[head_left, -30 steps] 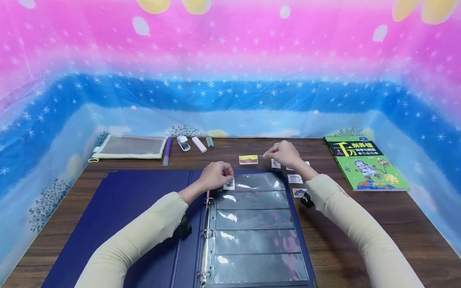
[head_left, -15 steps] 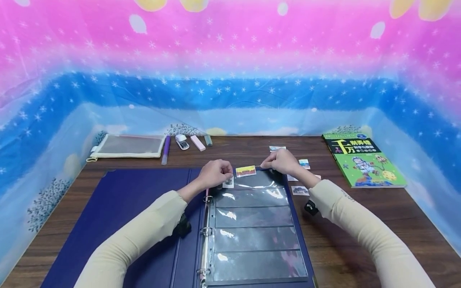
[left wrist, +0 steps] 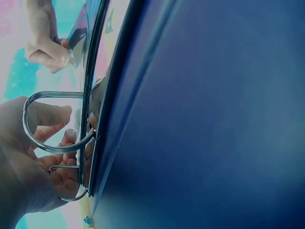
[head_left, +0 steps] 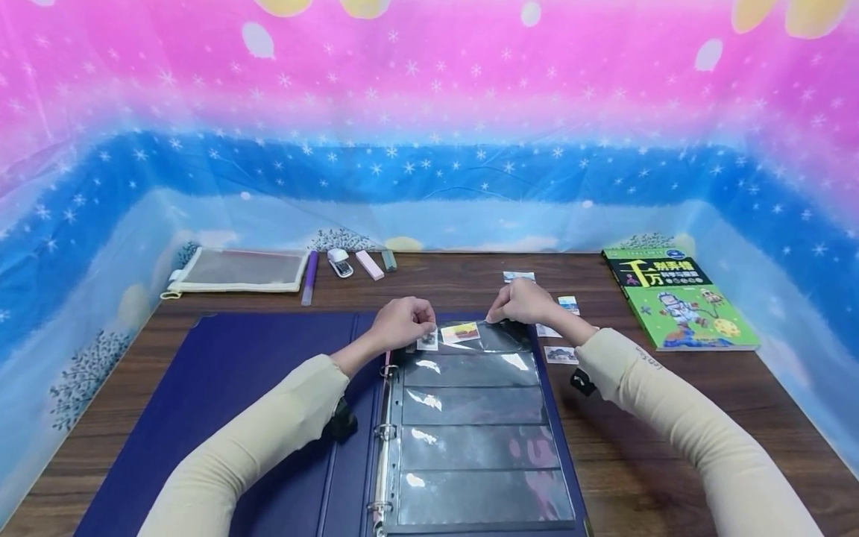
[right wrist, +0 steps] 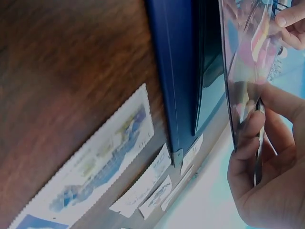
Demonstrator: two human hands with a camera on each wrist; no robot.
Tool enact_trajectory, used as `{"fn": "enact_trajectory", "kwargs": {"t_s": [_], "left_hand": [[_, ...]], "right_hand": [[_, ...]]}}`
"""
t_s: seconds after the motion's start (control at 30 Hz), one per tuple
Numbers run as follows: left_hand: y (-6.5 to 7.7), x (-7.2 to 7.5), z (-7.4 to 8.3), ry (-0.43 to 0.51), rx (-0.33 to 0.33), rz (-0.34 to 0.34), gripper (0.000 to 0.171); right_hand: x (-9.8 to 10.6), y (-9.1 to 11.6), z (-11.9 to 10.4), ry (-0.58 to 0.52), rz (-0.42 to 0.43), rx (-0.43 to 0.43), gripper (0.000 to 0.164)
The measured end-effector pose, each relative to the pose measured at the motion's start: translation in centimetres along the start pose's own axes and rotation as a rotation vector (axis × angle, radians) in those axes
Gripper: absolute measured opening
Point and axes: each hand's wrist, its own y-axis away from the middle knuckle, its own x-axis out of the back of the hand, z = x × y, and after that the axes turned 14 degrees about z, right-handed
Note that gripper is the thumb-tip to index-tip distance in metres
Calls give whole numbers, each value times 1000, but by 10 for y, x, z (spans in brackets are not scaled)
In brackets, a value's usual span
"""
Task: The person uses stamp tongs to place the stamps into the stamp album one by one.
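A blue ring binder lies spread on the table with a pocket page of clear strips over black. At the page's top left corner, my left hand pinches the clear film's edge, beside a small greyish stamp. My right hand grips metal tweezers at the page's top edge. A yellow and red stamp lies at the top pocket, tilted slightly, just left of the right hand. Whether the tweezer tips still touch it is unclear. Metal rings stand before the left fingers.
Several loose stamps lie right of the binder, some partly hidden by the right hand. A green book lies farther right. At the back left are a mesh pouch, purple pen, white stapler-like item and pink block.
My right hand has brought the yellow and red stamp from above the table beyond the binder down to the top pocket. My left hand stays at the page corner.
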Motion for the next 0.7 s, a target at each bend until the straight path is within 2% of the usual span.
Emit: {"fn": "enact_trajectory", "kwargs": {"t_s": [0.3,0.57,0.7], "left_hand": [[-1,-2,1,-63,-15,-12,6],[-1,-2,2,-94,-39,-11,6],[-1,-2,2,-102,-29,-10,6]], "right_hand": [[3,-7,4,-3,-114,102,12],[9,-14,4,0,-190,118,10],[10,-19,5,19,-220,136,10]]}}
